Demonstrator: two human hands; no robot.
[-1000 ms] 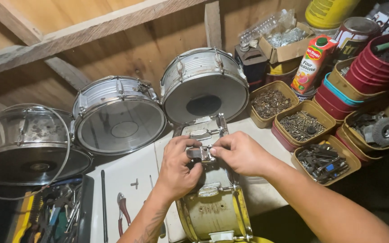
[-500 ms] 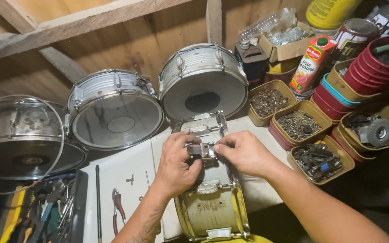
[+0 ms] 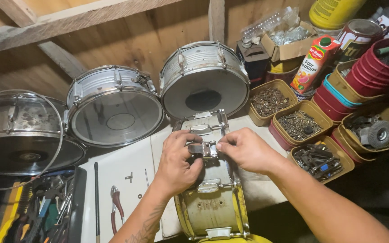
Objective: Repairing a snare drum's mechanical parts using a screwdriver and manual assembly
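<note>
Drum lug [image 3: 205, 149] on drum shell [image 3: 210, 202]: fitting step, pinched betw. left hand [image 3: 176, 163] and right hand [image 3: 245, 149] fingertips. Next prob. needs seating it flush, steady grip.

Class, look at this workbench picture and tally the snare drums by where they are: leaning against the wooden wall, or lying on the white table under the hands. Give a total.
Leaning against the wall: 3, namely the left drum, middle drum and right drum
Lying under the left hand and right hand: 1, the worn drum
Total: 4
</note>
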